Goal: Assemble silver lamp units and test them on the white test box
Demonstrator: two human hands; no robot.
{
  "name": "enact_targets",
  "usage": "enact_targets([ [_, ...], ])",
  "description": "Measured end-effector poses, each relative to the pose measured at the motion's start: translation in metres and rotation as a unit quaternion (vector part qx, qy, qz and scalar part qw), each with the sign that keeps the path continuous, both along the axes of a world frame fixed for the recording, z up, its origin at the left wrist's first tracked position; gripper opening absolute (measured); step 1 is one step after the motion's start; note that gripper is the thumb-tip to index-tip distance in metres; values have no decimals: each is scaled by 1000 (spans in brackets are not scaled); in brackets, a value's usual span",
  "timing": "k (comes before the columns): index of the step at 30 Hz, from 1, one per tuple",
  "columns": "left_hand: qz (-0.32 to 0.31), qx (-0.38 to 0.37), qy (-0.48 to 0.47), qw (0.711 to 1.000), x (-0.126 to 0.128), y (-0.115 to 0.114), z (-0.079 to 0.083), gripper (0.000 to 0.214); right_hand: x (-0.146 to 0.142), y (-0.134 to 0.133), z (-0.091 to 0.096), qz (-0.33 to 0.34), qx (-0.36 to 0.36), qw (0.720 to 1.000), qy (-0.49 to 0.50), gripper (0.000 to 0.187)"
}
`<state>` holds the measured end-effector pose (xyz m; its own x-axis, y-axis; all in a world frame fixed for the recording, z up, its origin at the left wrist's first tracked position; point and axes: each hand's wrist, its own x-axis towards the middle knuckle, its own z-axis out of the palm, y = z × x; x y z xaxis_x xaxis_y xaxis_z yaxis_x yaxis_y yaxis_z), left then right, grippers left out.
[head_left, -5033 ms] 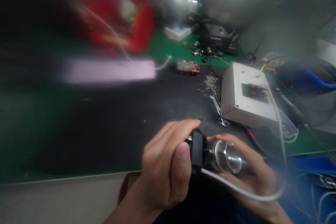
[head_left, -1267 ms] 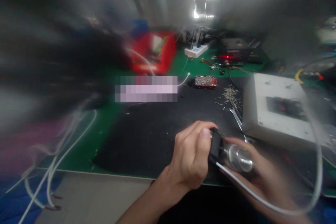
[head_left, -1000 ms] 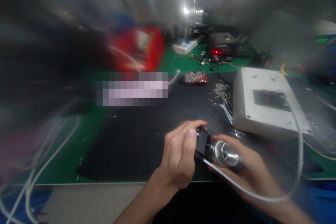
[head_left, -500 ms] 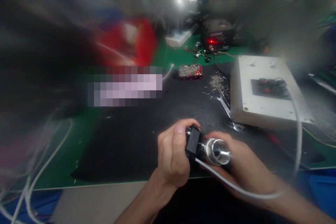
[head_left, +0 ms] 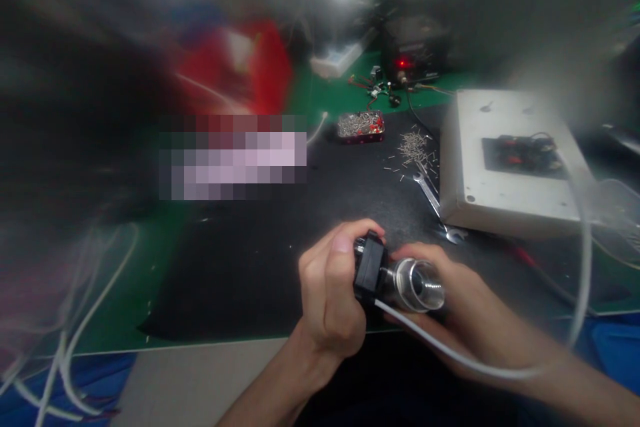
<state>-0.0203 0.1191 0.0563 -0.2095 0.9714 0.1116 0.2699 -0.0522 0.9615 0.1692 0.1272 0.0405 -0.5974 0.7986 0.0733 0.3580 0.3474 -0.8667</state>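
Fingers of my left hand [head_left: 330, 290] are closed round a black rectangular block [head_left: 371, 268], the thumb on its near left side. My right hand [head_left: 463, 290] is wrapped behind a shiny round metal fitting [head_left: 419, 285], whose hollow end faces me. Block and fitting sit side by side in line; whether they are joined is hard to make out. From the block's lower edge a white tube [head_left: 453, 352] curves across my right wrist and up toward a pale box. Both hands are over the front edge of a black mat [head_left: 250, 280].
The pale box [head_left: 515, 203] carries a dark circuit module [head_left: 520, 155]. Beside it lie an open-ended wrench [head_left: 430, 197] and a pile of small metal pins [head_left: 414, 147]. Farther back are a tin [head_left: 361, 128] of metal bits and a black unit [head_left: 417, 60] with a red light.
The metal fitting has turned slightly in my right hand, its hollow end now pointing more to the right. The camera view has shifted a little. Both hands keep their holds.
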Motion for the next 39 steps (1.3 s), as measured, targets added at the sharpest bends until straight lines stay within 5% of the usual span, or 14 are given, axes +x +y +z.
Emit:
enact_targets([
  [22, -7, 33, 4, 999, 1, -3, -3, 48, 7, -1, -8, 5, -14, 1000, 11, 45],
  [32, -9, -59, -32, 998, 4, 8, -4, 60, 6, 5, -10, 4, -41, 999, 35, 47],
  [35, -47, -76, -22, 996, -1, 15, 8, 58, 4, 10, -6, -37, -129, 988, 76, 52],
  [39, -99, -66, -50, 992, -18, 14, 23, 51, 3, 11, -1, -82, -339, 912, 214, 70],
])
